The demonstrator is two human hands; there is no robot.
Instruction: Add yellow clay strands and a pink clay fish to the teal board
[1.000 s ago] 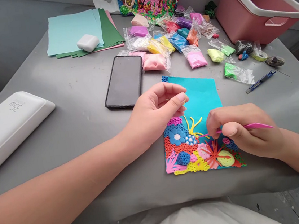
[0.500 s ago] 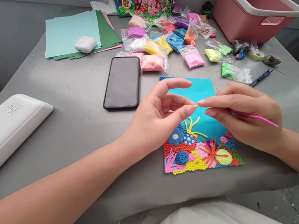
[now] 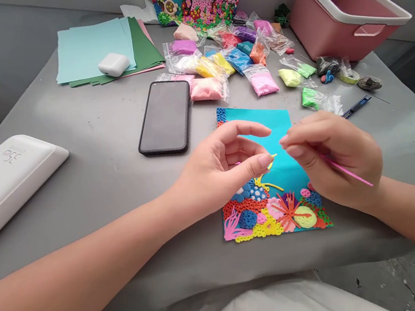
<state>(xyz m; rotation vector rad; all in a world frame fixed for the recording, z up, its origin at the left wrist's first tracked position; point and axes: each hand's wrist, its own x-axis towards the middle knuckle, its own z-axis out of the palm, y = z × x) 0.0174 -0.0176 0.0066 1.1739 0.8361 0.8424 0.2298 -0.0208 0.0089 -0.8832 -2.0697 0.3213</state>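
Both hands lifted off the clay picture and met above it

A second ago my right hand pressed the pink tool onto the blue card; now I see it raised above the card, tool tucked back in the palm. My left hand has risen too, its pinched yellow clay strand now close to the right fingertips.

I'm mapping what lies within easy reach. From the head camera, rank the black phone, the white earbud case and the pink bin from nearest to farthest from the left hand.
1. Black phone: just beyond the left hand, to its left.
2. White earbud case: farther back-left, on the paper sheets.
3. Pink bin: far back-right corner.
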